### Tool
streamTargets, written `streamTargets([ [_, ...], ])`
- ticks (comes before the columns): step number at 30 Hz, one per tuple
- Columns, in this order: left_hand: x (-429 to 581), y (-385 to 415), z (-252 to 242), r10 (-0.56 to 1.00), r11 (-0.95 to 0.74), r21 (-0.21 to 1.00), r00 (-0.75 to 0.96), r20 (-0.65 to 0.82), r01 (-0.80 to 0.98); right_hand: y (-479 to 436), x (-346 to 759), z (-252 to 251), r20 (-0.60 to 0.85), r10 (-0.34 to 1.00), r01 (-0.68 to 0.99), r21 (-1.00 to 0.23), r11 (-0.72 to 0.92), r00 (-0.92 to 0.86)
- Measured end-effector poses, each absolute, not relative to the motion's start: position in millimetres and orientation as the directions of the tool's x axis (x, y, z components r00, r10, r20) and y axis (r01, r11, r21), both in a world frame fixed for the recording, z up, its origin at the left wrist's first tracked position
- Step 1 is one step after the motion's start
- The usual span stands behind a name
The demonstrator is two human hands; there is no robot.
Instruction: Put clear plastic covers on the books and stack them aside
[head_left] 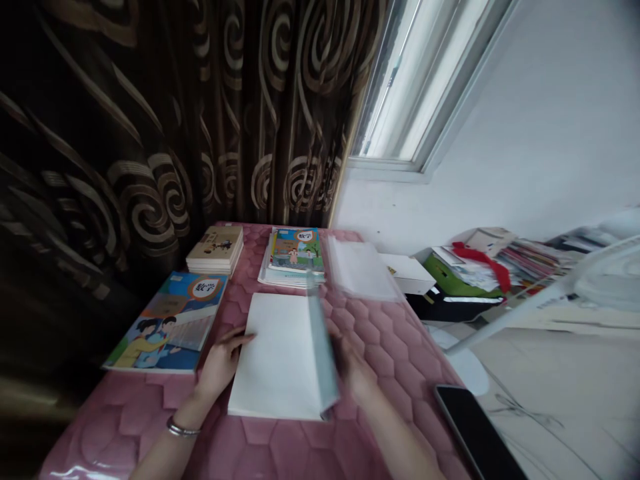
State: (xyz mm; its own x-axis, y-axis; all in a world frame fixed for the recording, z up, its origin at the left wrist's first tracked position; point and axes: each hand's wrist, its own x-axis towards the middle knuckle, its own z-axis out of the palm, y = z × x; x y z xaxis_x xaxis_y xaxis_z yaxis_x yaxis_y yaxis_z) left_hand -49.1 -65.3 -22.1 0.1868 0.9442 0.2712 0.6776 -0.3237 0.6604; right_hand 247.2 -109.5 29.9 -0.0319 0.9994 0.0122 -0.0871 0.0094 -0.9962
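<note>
Open book (277,353) on desk (265,450); left hand (220,367) touches left edge, right hand (354,368) at raised cover (323,347). Can't tell if fingers (240,341) grip.

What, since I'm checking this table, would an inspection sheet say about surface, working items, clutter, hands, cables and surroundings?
Surface: pink hexagon-patterned table covering, glossy at near left.
Working items: white-paged rectangular book, blurred grey-green flap raised along its right side.
Clutter: blue illustrated textbook at left; stack of brown-covered books; stack topped by a colourful illustrated book; translucent plastic sheets; black rectangular phone at right.
Hands: bare left hand, fingertips at the book's left edge; bare right hand, blurred beside the flap, grip unclear.
Cables: thin grey cord on the pale tiled floor.
Surroundings: dark brown swirl-patterned curtain, white wall, pale-framed window.
</note>
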Motion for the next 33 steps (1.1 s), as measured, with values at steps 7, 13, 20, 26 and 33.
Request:
streamTargets([
  [7,-53,-62,-25,0.967,-0.246,0.712,0.110,0.232,0.658,-113,196,20,0.023,0.888,0.691,-0.619,0.374,-0.460],
  [13,-52,-66,-21,0.967,-0.205,0.763,0.007,0.254,0.613,-120,190,8,0.003,0.834,0.759,-0.411,0.505,-0.552],
  [20,-44,-71,-33,0.912,-0.328,0.622,0.066,0.406,0.711,-113,183,8,0.012,0.790,0.733,-0.367,0.574,-0.613],
  [26,-42,-73,-32,0.889,-0.346,0.548,0.079,0.452,0.761,-64,155,4,0.063,0.784,0.734,-0.314,0.602,-0.617],
  [33,-39,-84,-28,0.911,-0.279,0.480,0.071,0.406,0.832,15,120,9,0.018,0.836,0.799,-0.285,0.530,-0.548],
])
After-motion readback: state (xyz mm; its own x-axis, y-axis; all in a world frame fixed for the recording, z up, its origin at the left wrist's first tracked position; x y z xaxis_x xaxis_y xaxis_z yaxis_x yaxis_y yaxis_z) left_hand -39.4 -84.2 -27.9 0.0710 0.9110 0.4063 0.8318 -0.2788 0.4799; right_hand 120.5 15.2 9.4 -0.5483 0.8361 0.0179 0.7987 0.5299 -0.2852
